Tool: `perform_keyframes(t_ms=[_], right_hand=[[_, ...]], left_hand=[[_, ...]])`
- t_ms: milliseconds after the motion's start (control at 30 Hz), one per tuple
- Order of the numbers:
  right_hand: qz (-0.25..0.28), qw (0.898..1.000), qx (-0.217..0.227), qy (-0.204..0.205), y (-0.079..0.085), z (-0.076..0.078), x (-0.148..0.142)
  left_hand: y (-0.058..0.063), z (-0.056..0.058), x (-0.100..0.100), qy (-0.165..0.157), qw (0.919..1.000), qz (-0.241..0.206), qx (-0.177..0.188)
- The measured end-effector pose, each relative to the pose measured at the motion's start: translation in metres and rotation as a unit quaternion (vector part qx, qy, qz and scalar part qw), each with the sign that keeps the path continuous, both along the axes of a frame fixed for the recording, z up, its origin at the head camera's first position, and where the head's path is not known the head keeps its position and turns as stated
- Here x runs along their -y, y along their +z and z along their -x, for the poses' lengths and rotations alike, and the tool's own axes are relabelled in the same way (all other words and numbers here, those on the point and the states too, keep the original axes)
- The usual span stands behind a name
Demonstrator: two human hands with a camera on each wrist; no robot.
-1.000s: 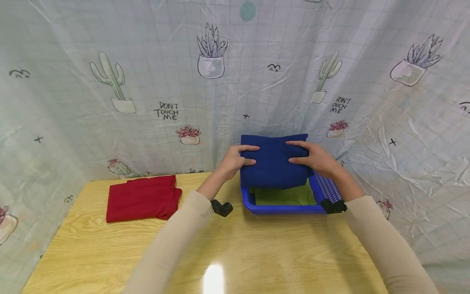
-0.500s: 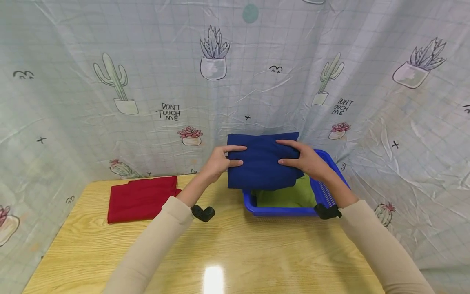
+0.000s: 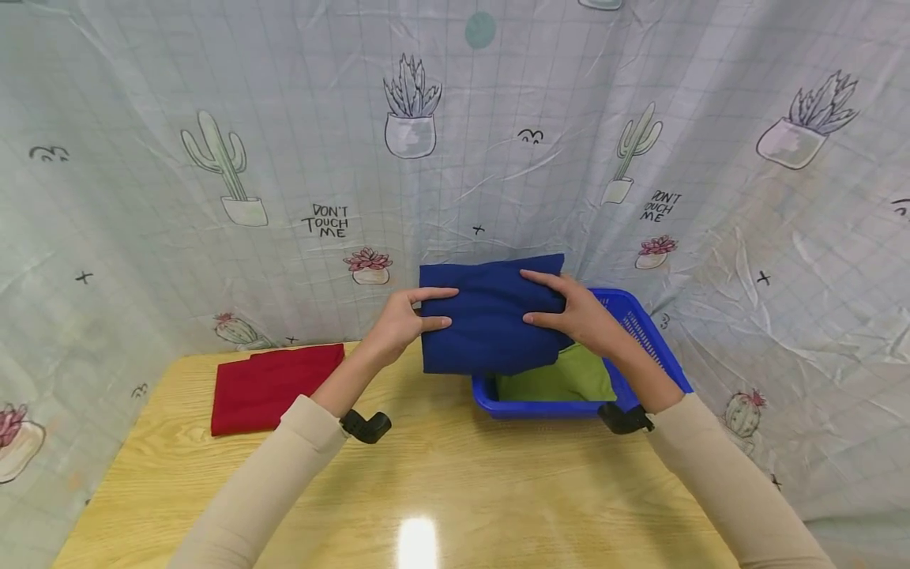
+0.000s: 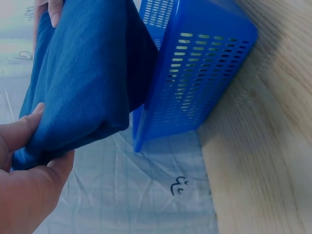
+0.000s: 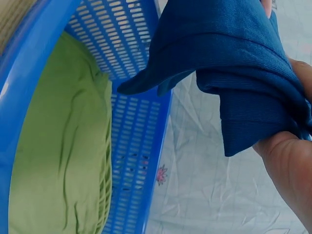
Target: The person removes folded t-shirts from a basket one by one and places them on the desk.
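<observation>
A folded dark blue cloth [image 3: 490, 324], perhaps a garment, is held up between both hands, over the left part of a blue plastic basket [image 3: 543, 409]. My left hand [image 3: 398, 320] pinches its left edge, thumb in front; in the left wrist view the thumb and a finger grip the fold. At the opposite edge, my right hand [image 3: 579, 316] pinches the cloth the same way, and layered hems hang loose in the right wrist view. Inside the basket lies a folded green cloth [image 5: 63, 146], partly hidden by the blue one in the head view.
To the left on the wooden table [image 3: 455, 490] lies a folded red cloth [image 3: 273, 387], partly behind the left forearm. A patterned curtain [image 3: 455, 182] stands close behind the basket and along both sides of the table.
Both hands have moved left with the blue cloth, from above the basket to partly past its left rim. More of the basket's right side and the green cloth now shows.
</observation>
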State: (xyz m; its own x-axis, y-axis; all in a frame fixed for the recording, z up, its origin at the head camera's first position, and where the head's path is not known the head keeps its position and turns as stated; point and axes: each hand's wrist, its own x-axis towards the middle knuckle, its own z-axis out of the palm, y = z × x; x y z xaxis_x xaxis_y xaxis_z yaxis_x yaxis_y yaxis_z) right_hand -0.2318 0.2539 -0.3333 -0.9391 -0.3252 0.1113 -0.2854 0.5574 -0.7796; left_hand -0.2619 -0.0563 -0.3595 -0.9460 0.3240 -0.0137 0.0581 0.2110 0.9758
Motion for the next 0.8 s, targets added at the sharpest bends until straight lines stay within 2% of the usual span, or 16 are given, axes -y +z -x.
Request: perform_keyframes(t_ms=[200,433,633,800], right_hand=[[0.007,1.0,0.005,0.0,-0.003,-0.003,0.01],[0.001,1.0,-0.004,0.006,-0.008,-0.009,0.021],[0.001,1.0,-0.01,0.012,-0.005,-0.015,0.031],[0.012,1.0,-0.015,0.022,-0.003,-0.017,0.041]], left_hand=[[0.0,-0.007,0.011,-0.002,0.9999,-0.01,0.004],[-0.006,-0.013,0.022,0.0,0.9992,-0.033,0.021],[-0.001,-0.022,0.035,0.003,0.998,-0.052,0.035],[0.005,-0.029,0.047,0.012,0.9982,-0.046,0.038]])
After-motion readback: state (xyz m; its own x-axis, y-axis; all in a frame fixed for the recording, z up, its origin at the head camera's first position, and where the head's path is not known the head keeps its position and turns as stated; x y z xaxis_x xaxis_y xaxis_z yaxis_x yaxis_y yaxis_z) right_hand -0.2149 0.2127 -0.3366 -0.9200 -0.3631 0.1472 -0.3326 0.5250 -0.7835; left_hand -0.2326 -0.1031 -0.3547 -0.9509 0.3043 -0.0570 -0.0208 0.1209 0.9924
